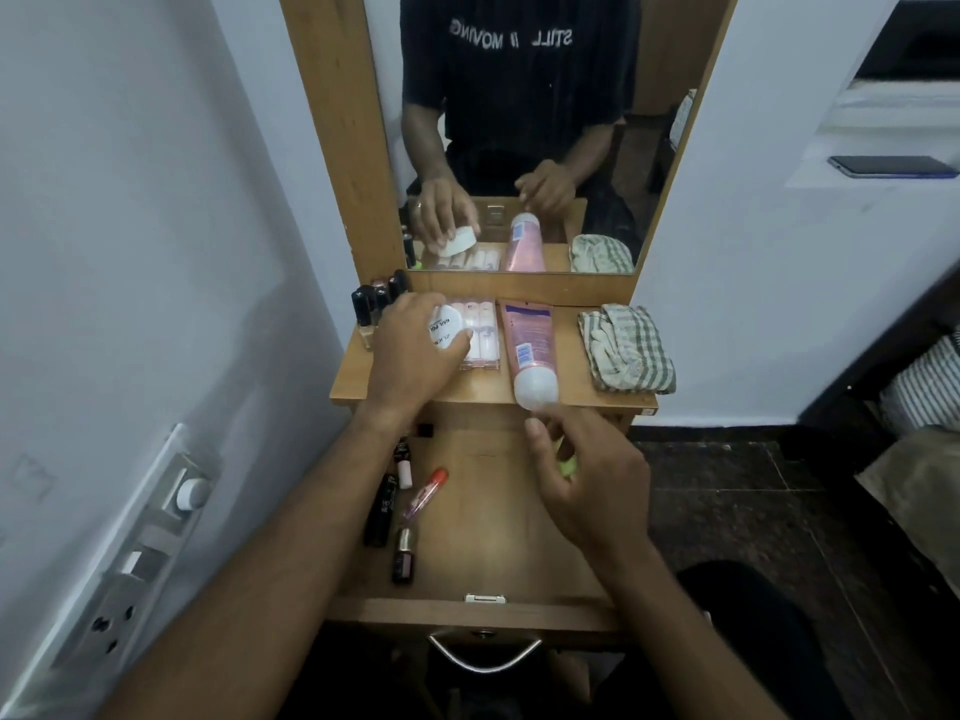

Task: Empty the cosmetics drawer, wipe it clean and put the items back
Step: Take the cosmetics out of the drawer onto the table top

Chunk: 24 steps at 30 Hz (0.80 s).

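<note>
The wooden drawer (493, 522) is pulled open below the dresser shelf (571, 392). Along its left side lie a black tube (380, 511), a small dark bottle (404, 556), a red-capped pen-like tube (426, 493) and a small white stick (405, 472). My left hand (410, 356) grips a round white tub (447, 327) over the shelf, above a clear pack of small white bottles (480, 330). My right hand (587, 475) hovers over the drawer with curled fingers round something yellow-green (569, 466), mostly hidden. A pink tube (527, 350) lies on the shelf.
A striped checked cloth (623, 348) is bunched at the shelf's right. Dark nail-polish bottles (376, 301) stand at the shelf's left back by the mirror (519, 122). A switch panel (140, 553) is on the left wall. A phone (891, 166) lies on a ledge at right.
</note>
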Tool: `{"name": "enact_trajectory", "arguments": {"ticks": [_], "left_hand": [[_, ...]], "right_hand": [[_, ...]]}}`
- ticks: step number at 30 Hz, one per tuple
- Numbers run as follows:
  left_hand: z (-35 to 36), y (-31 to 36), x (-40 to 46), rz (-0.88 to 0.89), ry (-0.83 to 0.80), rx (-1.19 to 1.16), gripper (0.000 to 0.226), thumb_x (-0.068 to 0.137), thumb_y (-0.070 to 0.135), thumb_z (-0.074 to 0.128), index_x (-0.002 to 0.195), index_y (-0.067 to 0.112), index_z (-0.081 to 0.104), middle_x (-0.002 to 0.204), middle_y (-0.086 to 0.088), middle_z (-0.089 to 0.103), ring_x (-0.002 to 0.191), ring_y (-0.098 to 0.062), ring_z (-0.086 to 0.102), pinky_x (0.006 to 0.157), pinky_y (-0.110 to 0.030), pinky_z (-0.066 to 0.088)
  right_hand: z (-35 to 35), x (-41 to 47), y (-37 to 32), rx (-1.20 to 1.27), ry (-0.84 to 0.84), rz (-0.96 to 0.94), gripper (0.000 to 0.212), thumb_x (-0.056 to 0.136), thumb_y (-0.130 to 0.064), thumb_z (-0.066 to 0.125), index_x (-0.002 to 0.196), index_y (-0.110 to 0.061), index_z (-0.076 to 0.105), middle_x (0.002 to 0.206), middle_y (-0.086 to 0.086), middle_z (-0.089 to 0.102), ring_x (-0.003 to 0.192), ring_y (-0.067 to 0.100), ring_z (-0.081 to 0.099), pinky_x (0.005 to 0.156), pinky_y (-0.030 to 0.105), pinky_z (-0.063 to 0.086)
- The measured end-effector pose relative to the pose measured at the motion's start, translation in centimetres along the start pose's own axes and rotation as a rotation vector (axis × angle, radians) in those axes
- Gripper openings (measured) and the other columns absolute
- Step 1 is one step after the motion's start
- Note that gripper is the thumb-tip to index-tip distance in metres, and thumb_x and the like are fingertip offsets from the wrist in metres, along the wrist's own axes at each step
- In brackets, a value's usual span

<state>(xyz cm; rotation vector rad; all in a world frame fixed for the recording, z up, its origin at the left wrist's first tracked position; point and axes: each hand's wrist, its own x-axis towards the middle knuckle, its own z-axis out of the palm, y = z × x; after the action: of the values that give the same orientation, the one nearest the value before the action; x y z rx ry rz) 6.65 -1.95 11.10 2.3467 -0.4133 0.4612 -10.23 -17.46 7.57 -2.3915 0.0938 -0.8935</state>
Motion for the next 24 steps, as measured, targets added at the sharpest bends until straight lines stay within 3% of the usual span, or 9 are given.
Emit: {"name": "enact_trajectory", "arguments": {"ticks": [6, 8, 10, 13, 16, 18, 20, 22, 24], "left_hand": [[2.3, 0.0, 0.6, 0.037, 0.010, 0.041, 0.037, 0.080, 0.026, 0.080, 0.111, 0.007, 0.070, 0.112, -0.009, 0.068, 0.101, -0.023, 0.059, 0.083, -0.015, 0.032], [2.8, -0.1, 0.6, 0.057, 0.006, 0.041, 0.038, 0.084, 0.028, 0.077, 0.114, 0.007, 0.070, 0.117, -0.010, 0.068, 0.107, -0.024, 0.061, 0.089, -0.020, 0.037], [3.0, -0.2, 0.4, 0.068, -0.008, 0.059, 0.042, 0.088, 0.030, 0.073, 0.122, 0.007, 0.067, 0.127, -0.010, 0.065, 0.118, -0.025, 0.059, 0.098, -0.026, 0.041], [2.7, -0.2, -0.6, 0.094, 0.015, 0.103, 0.054, 0.093, 0.030, 0.067, 0.142, 0.010, 0.054, 0.153, -0.012, 0.046, 0.142, -0.030, 0.040, 0.115, -0.038, 0.034], [1.7, 0.0, -3.5, 0.177, 0.102, 0.068, 0.052, 0.093, 0.022, 0.063, 0.142, 0.012, 0.052, 0.153, -0.007, 0.045, 0.144, -0.028, 0.037, 0.116, -0.037, 0.031], [1.4, 0.4, -6.3, 0.182, 0.117, 0.017, 0.041, 0.091, 0.019, 0.063, 0.131, 0.012, 0.059, 0.139, -0.005, 0.056, 0.134, -0.023, 0.048, 0.110, -0.032, 0.037], [1.8, 0.4, -8.8, 0.156, 0.061, -0.040, 0.032, 0.088, 0.017, 0.065, 0.120, 0.014, 0.063, 0.124, -0.001, 0.063, 0.120, -0.018, 0.056, 0.104, -0.037, 0.046], [2.4, 0.0, -10.4, 0.132, -0.020, -0.088, 0.027, 0.086, 0.015, 0.069, 0.113, 0.014, 0.065, 0.120, 0.001, 0.061, 0.113, -0.014, 0.057, 0.094, -0.041, 0.053], [2.7, -0.1, -10.9, 0.114, -0.050, -0.115, 0.027, 0.085, 0.014, 0.070, 0.111, 0.015, 0.065, 0.123, 0.003, 0.056, 0.113, -0.010, 0.054, 0.091, -0.034, 0.054]], "right_hand": [[0.7, -2.5, 2.6, -0.148, -0.148, 0.150, 0.019, 0.091, -0.038, 0.061, 0.079, -0.025, 0.070, 0.073, -0.007, 0.069, 0.058, 0.013, 0.059, 0.053, 0.024, 0.039], [1.4, -2.5, 2.9, -0.220, -0.258, 0.230, 0.020, 0.089, -0.039, 0.061, 0.079, -0.024, 0.070, 0.106, 0.004, 0.076, 0.063, 0.017, 0.064, 0.055, 0.025, 0.041], [2.0, -2.4, 3.0, -0.289, -0.369, 0.290, 0.017, 0.087, -0.037, 0.063, 0.079, -0.023, 0.069, 0.147, 0.009, 0.055, 0.071, 0.021, 0.068, 0.058, 0.025, 0.043], [2.4, -2.6, 3.1, -0.361, -0.428, 0.317, 0.013, 0.087, -0.033, 0.060, 0.088, -0.024, 0.070, 0.162, 0.005, 0.035, 0.081, 0.023, 0.069, 0.063, 0.029, 0.050], [2.0, -2.1, 3.4, -0.398, -0.434, 0.328, 0.021, 0.089, -0.033, 0.063, 0.103, -0.018, 0.069, 0.145, 0.006, 0.053, 0.092, 0.027, 0.067, 0.071, 0.036, 0.054], [2.0, -1.0, 3.6, -0.391, -0.423, 0.308, 0.028, 0.088, -0.035, 0.067, 0.106, -0.014, 0.067, 0.122, 0.007, 0.063, 0.097, 0.029, 0.065, 0.072, 0.039, 0.057], [2.5, 0.5, 4.0, -0.423, -0.434, 0.260, 0.025, 0.090, -0.035, 0.067, 0.103, -0.014, 0.065, 0.108, 0.007, 0.066, 0.096, 0.027, 0.065, 0.069, 0.035, 0.055], [3.1, 1.8, 4.1, -0.460, -0.492, 0.244, 0.019, 0.095, -0.032, 0.063, 0.103, -0.015, 0.066, 0.104, 0.005, 0.068, 0.092, 0.022, 0.066, 0.068, 0.028, 0.046], [3.7, 2.5, 4.2, -0.473, -0.516, 0.239, 0.015, 0.096, -0.030, 0.062, 0.101, -0.017, 0.065, 0.104, 0.004, 0.069, 0.088, 0.019, 0.064, 0.070, 0.026, 0.041]]}}
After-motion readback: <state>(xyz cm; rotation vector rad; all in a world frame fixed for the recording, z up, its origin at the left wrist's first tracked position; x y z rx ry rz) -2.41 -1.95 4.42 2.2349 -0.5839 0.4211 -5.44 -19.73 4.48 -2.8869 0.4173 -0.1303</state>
